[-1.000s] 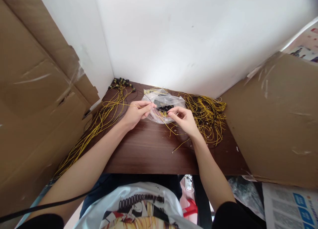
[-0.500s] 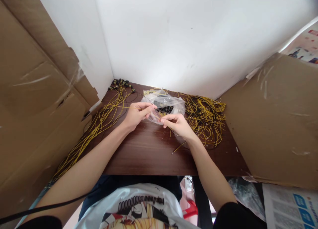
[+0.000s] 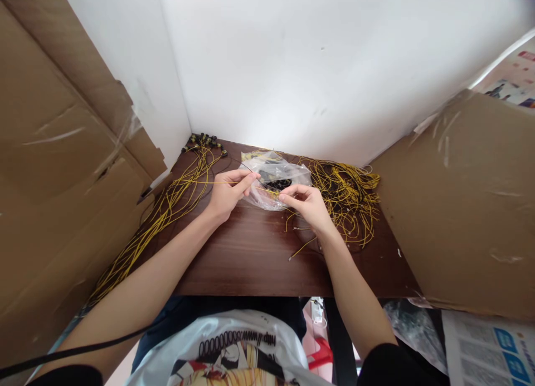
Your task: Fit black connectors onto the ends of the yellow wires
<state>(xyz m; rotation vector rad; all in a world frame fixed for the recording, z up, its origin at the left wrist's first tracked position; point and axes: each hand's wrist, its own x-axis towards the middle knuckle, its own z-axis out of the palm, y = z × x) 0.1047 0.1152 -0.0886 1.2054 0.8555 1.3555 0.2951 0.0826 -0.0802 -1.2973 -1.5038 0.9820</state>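
Over the plastic bag, my left hand [image 3: 231, 192] pinches a thin yellow wire [image 3: 266, 190] and seems to hold a black wire [image 3: 246, 167] with it. My right hand [image 3: 307, 206] is closed at the thumb and fingertips on the right part of the yellow wire, whose very tip I cannot make out. A short stretch of wire spans the gap between both hands. Behind them, the clear plastic bag [image 3: 298, 175] lies gaping on the table, with small black parts [image 3: 279, 183] inside.
Tangled yellow wires [image 3: 346, 193] are heaped on the brown table [image 3: 251, 257] at right. Another yellow bundle [image 3: 167, 204] runs down the left side, with black connectors [image 3: 204, 140] at its far end. Cardboard [image 3: 455, 207] flanks the table, and a white wall [image 3: 292, 68] closes the back.
My right hand has moved slightly right, away from the left hand, so more yellow wire shows between them. My left hand has barely shifted.
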